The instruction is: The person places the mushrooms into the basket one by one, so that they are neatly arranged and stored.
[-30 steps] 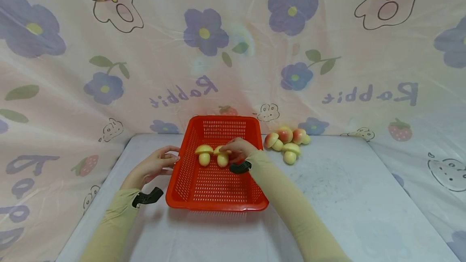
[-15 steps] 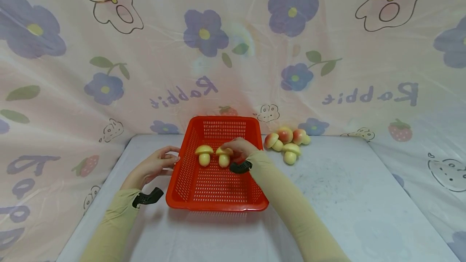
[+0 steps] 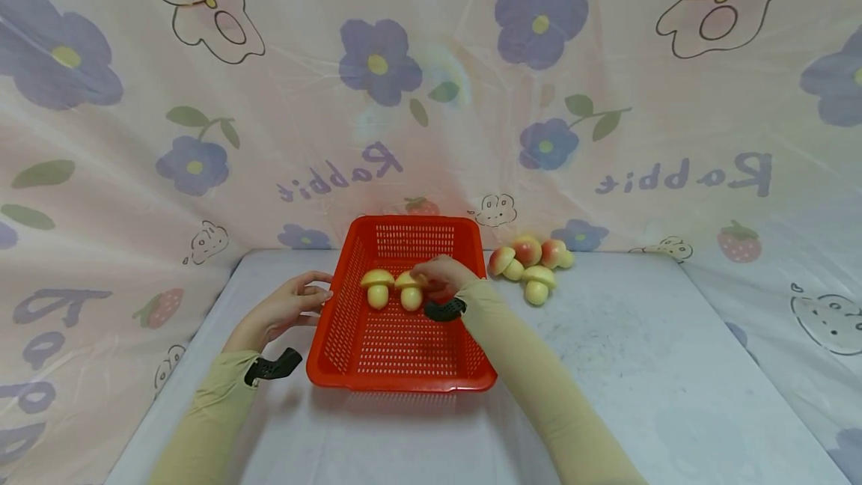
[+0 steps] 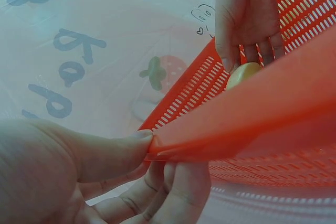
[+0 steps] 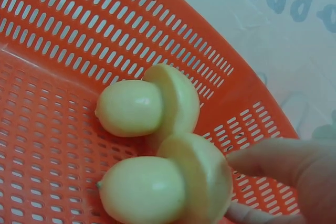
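My left hand (image 3: 289,304) grips the left rim of a red plastic basket (image 3: 404,382), thumb above and fingers curled below the edge, as the left wrist view shows. Inside the basket two yellow toy mushrooms lie side by side, caps toward the far end. The right-hand mushroom (image 5: 152,187) has its cap between the thumb and fingers of my right hand (image 3: 441,275). Against it lies the left mushroom (image 5: 134,107), the caps meeting in the right wrist view. Part of the held cap is hidden by my fingers in the head view.
On the white table (image 3: 626,365), right of the basket, several more mushrooms lie grouped: a yellow one (image 3: 536,289) in front and red-tinged ones (image 3: 527,250) behind. A printed cloth (image 3: 465,148) hangs close behind the basket. Black wrist mounts (image 3: 272,367) sit on both sleeves.
The right-hand mushroom shifts slightly right, then back left against the other one, with my right hand at its cap. My left hand and the basket stay put.
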The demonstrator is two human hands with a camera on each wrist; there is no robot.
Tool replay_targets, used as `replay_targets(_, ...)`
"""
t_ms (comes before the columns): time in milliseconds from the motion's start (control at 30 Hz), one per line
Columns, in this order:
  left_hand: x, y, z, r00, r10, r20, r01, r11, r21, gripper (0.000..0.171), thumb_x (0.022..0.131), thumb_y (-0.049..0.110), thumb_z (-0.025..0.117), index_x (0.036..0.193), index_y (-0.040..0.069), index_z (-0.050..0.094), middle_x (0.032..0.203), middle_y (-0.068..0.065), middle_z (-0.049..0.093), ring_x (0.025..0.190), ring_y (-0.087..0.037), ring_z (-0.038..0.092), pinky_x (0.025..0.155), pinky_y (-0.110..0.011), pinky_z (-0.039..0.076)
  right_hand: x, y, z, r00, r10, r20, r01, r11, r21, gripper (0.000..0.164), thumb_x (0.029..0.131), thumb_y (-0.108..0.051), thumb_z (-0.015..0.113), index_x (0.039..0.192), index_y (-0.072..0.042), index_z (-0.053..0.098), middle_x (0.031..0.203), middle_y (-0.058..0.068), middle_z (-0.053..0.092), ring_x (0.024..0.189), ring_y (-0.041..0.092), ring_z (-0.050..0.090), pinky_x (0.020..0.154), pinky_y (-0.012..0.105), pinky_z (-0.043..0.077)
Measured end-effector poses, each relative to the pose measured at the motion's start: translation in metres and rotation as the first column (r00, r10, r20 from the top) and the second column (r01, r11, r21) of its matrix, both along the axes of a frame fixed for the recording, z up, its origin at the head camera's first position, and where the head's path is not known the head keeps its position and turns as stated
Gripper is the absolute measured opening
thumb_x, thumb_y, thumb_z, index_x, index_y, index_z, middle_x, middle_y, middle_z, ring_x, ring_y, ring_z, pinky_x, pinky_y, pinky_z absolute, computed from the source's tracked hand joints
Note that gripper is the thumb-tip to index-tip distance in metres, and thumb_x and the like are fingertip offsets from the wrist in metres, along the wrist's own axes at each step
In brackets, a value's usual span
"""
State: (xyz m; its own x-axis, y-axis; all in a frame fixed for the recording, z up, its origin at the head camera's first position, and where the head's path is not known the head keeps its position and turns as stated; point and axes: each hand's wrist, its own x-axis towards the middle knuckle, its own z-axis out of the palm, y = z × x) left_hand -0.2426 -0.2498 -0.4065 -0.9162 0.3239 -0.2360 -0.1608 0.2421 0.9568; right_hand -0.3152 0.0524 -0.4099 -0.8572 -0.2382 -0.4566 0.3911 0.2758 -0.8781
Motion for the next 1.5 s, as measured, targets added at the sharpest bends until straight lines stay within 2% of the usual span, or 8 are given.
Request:
replay_targets(233,0.000,0.000,0.000,1.000,-0.003,-0.002,0.003,1.000,-0.005,0.048,0.098,0.016,0.056,0.138,0.001,0.035,0.113,-0.019,0.060,0.090,-0.026,0.063,0.078,-0.040,0.055,0.002,0.000,0.002,1.000,0.022,-0.004,-0.022,1.000,0.021,0.018,0.088,-0.020,0.065,0.097,-0.005,0.063,0.094,0.006,0.053,0.099,0.032,0.055,0.095,0.047,0.045)
replay_targets(500,0.000,0.000,0.000,1.000,-0.002,0.002,0.002,1.000,0.003,0.048,0.098,0.016,0.056,0.138,0.001,0.034,0.111,-0.019,0.060,0.090,-0.026,0.063,0.078,-0.040,0.055,0.002,0.001,0.003,1.000,0.009,0.011,-0.009,1.000,-0.001,0.022,0.089,-0.021,0.063,0.103,-0.004,0.062,0.101,0.009,0.053,0.109,0.037,0.052,0.098,0.048,0.043)
replay_targets(800,0.000,0.001,0.001,1.000,-0.002,-0.006,0.002,1.000,-0.011,0.048,0.098,0.016,0.056,0.137,0.001,0.035,0.111,-0.018,0.060,0.090,-0.026,0.064,0.078,-0.040,0.055,0.003,0.004,0.004,1.000,0.010,-0.025,-0.010,1.000,0.009,0.033,0.090,-0.024,0.062,0.115,-0.003,0.062,0.112,0.013,0.059,0.113,0.038,0.051,0.098,0.050,0.042)
replay_targets(1033,0.000,0.001,0.000,1.000,-0.010,0.002,0.010,1.000,0.013,0.046,0.098,0.014,0.055,0.137,-0.001,0.035,0.109,-0.017,0.060,0.089,-0.025,0.065,0.077,-0.040,0.056,0.002,0.004,0.005,1.000,-0.010,-0.023,0.010,1.000,-0.017,0.037,0.091,-0.025,0.060,0.120,-0.002,0.060,0.114,0.015,0.058,0.109,0.036,0.052,0.099,0.049,0.041)
replay_targets(1133,0.000,0.001,0.000,1.000,-0.017,0.004,0.017,1.000,0.024,0.045,0.098,0.013,0.055,0.137,-0.001,0.035,0.109,-0.017,0.060,0.089,-0.025,0.065,0.077,-0.040,0.056,0.001,0.005,0.007,1.000,-0.005,-0.017,0.005,0.999,-0.037,0.042,0.091,-0.025,0.060,0.126,-0.002,0.057,0.120,0.018,0.056,0.108,0.034,0.053,0.099,0.048,0.042)
replay_targets(1367,0.002,0.001,0.003,1.000,-0.019,0.005,0.019,1.000,0.012,0.047,0.098,0.014,0.055,0.137,-0.001,0.034,0.111,-0.020,0.060,0.089,-0.025,0.064,0.077,-0.039,0.056,-0.002,0.018,0.014,0.997,0.071,-0.043,-0.073,0.996,-0.048,0.046,0.097,-0.026,0.053,0.135,-0.002,0.051,0.136,0.022,0.047,0.117,0.036,0.049,0.101,0.047,0.040)
replay_targets(1500,0.003,0.002,0.004,1.000,-0.012,0.007,0.012,1.000,0.009,0.047,0.098,0.014,0.056,0.137,-0.001,0.035,0.112,-0.020,0.060,0.090,-0.026,0.064,0.077,-0.039,0.055,-0.005,0.026,0.023,0.996,0.065,-0.053,-0.067,0.996,-0.052,0.045,0.098,-0.026,0.052,0.136,-0.003,0.050,0.139,0.022,0.044,0.122,0.038,0.046,0.101,0.047,0.040)
